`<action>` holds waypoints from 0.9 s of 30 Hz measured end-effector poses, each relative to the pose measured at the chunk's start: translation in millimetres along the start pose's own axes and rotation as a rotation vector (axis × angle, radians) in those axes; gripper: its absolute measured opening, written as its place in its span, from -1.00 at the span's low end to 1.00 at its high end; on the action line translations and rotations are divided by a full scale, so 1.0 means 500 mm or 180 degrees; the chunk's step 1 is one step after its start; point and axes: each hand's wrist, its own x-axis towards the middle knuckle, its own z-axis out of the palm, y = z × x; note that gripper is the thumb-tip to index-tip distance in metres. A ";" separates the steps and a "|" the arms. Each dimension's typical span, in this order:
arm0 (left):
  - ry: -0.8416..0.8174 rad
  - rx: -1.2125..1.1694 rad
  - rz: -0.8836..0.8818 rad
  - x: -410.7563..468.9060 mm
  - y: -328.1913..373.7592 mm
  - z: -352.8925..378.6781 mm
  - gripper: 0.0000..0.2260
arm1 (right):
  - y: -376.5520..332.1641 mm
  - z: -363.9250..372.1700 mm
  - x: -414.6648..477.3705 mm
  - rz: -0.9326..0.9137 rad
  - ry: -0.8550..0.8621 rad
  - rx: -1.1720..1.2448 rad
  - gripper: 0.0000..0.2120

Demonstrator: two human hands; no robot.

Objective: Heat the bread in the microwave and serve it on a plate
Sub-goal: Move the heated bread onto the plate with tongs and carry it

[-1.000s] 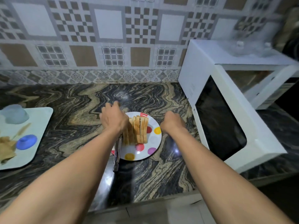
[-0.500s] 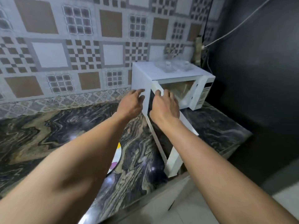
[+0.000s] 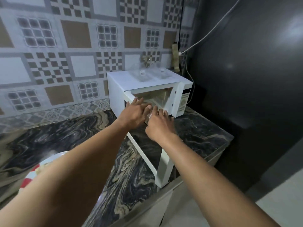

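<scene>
White boxy microwave oven (image 3: 121,86), its door (image 3: 164,167) swung out over the black-and-gold marble table (image 3: 65,136). Half a second ago my hands were at the door's top edge. Now my left hand (image 3: 134,113) and right hand (image 3: 159,126) reach into the opening with fingers stretched (gripping nothing I can make out). The round polka-dot plate (image 3: 49,158) with pale sliced bread (image 3: 43,166) sits at lower left, mostly hidden by my left forearm.

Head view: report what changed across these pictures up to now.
The left hand and right hand left the plate, passed the top edge of the open door, and now reach forward to the mouth of the microwave. The left hand's fingers are straight; whether the right holds anything cannot be told. The camera swung right. The door stayed open and the plate stayed on the counter.
</scene>
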 end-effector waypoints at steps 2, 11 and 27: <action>0.0082 0.0068 -0.0168 0.015 0.026 0.015 -0.43 | 0.045 -0.007 0.018 -0.0091 0.0045 -0.0106 -0.26; 0.0188 0.0571 -0.0742 0.129 0.101 0.071 -0.47 | 0.236 -0.036 0.146 -0.0369 0.0078 -0.0395 -0.39; 0.0367 0.1458 -0.1408 0.311 0.144 0.144 -0.32 | 0.410 -0.042 0.452 -0.1344 0.0106 -0.0398 -0.35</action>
